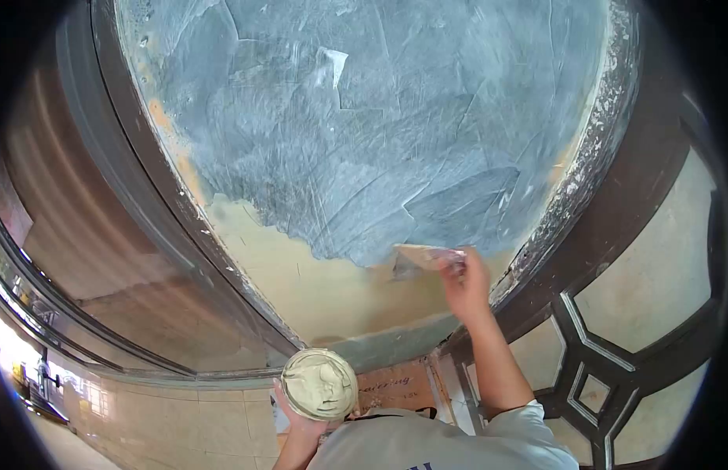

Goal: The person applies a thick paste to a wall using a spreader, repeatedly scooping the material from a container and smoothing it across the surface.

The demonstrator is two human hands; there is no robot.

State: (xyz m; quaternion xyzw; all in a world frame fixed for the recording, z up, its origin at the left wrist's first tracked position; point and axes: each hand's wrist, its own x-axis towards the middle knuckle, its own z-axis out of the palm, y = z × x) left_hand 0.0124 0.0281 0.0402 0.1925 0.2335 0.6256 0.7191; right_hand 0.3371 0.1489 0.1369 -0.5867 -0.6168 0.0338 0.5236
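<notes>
My right hand is closed around a putty knife, its blade angled to the left and close over the wall panel. Grey-blue filler coats most of the panel in streaky strokes with raised ridges, and its ragged lower edge lies near the blade. Below that edge the surface is bare beige. Down by my body, my left hand grips a round tub from its side and below. Pale, greenish-cream putty fills the tub, its top marked with grooves. Most of the left fingers are hidden behind it.
Dark frame strips border the panel, the right one spattered white. A dark lattice with pale panes stands at the right. At left are a glossy brown panel and a tiled floor. A cardboard box lies below.
</notes>
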